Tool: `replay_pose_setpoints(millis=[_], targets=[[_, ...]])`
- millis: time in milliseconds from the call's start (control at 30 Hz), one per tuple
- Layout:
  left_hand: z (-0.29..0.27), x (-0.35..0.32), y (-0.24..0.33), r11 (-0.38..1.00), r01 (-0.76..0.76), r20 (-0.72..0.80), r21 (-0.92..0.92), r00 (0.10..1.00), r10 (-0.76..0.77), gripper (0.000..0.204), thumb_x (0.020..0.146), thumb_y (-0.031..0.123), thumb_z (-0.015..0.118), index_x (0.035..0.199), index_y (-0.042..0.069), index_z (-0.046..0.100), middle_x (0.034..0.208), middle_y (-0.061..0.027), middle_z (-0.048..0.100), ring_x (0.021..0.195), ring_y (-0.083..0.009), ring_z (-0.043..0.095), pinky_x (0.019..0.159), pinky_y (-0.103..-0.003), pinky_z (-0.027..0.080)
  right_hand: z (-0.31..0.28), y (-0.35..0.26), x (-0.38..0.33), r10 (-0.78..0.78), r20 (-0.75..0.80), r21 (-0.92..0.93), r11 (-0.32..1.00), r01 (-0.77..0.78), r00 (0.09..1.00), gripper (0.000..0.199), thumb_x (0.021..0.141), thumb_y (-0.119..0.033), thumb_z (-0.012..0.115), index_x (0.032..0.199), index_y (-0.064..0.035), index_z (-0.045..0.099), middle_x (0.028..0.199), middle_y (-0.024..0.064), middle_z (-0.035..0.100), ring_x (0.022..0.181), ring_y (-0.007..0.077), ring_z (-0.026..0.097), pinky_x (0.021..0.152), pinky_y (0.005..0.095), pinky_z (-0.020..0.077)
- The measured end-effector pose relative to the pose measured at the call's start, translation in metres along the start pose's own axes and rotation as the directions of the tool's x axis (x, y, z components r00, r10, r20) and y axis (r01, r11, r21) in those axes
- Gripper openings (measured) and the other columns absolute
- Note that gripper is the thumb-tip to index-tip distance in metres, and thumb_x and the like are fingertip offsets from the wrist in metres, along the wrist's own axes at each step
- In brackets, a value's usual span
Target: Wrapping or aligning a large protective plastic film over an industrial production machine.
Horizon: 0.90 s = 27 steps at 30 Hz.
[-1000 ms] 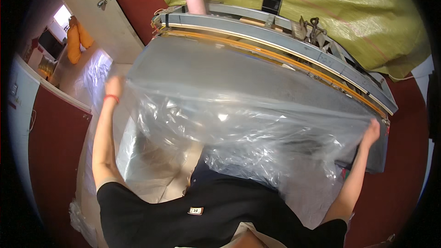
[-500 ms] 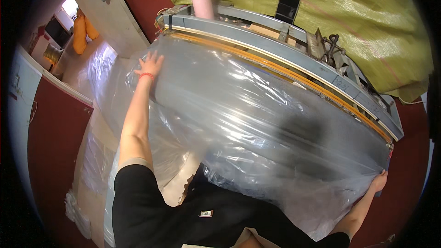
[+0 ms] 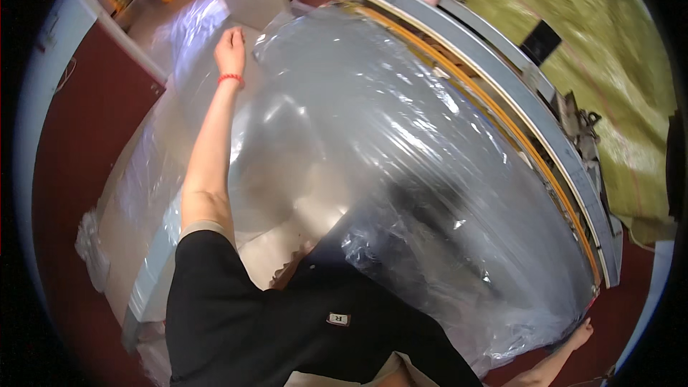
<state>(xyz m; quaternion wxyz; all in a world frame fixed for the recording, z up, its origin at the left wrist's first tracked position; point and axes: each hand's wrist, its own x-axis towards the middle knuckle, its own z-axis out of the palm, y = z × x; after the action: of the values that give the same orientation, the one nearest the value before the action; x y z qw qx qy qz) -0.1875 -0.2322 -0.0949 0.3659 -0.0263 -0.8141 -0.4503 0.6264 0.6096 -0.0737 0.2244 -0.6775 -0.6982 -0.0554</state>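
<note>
Left hand (image 3: 231, 41) further out than before, gripping plastic sheet (image 3: 401, 172) edge; right hand (image 3: 579, 333) lower, pinching opposite corner; sheet tauter.

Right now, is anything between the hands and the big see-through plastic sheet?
Nothing visible. The left hand grips the clear plastic sheet at its far corner, and the right hand touches its near edge beside the long grey machine.

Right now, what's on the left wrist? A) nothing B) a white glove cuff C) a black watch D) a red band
D: a thin red band circles the wrist just below the left hand, which reaches out at the far edge of the clear plastic sheet.
</note>
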Motion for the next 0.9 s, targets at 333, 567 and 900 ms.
replay_pose_setpoints(millis=[333, 567, 900], targets=[[-0.066, -0.157, -0.125, 0.702, -0.185, 0.509, 0.687, 0.812, -0.285, 0.017, 0.074, 0.007, 0.046, 0.085, 0.002, 0.059, 0.09, -0.02, 0.059, 0.088, -0.0347, 0.055, 0.076, -0.041, 0.045, 0.013, -0.084, 0.008, -0.568, 0.026, 0.401, 0.759, 0.512, 0.822, 0.024, 0.082, -0.02, 0.057, 0.085, 0.0035, 0.053, 0.079, 0.0067, 0.055, 0.075, 0.0163, 0.05, 0.073, 0.0283, 0.041], [-0.174, -0.088, -0.091, 0.978, 0.094, -0.028, 0.187, 0.996, -0.09, 0.01, 0.083, 0.009, 0.049, 0.081, 0.001, 0.053, 0.079, -0.0063, 0.056, 0.075, -0.0133, 0.054, 0.07, -0.026, 0.042, -0.03, -0.287, -0.073, -0.765, -0.007, 0.648, 0.487, 0.585, 0.644, 0.018, 0.085, -0.015, 0.053, 0.092, 0.0019, 0.053, 0.087, 0.0045, 0.055, 0.082, 0.0128, 0.05, 0.077, 0.0245, 0.04], [-0.153, -0.113, 0.234, 0.67, -0.545, 0.299, -0.505, 0.617, 0.728, 0.014, 0.068, -0.008, 0.053, 0.078, 0.003, 0.054, 0.077, -0.0089, 0.054, 0.07, -0.0213, 0.053, 0.063, -0.028, 0.043, -0.193, -0.55, -0.449, -0.981, -0.138, 0.99, -0.136, -0.023, -0.135, 0.042, 0.066, -0.003, 0.065, 0.107, -0.0061, 0.055, 0.11, 0.0064, 0.053, 0.1, 0.0143, 0.051, 0.077, 0.0245, 0.0441]])
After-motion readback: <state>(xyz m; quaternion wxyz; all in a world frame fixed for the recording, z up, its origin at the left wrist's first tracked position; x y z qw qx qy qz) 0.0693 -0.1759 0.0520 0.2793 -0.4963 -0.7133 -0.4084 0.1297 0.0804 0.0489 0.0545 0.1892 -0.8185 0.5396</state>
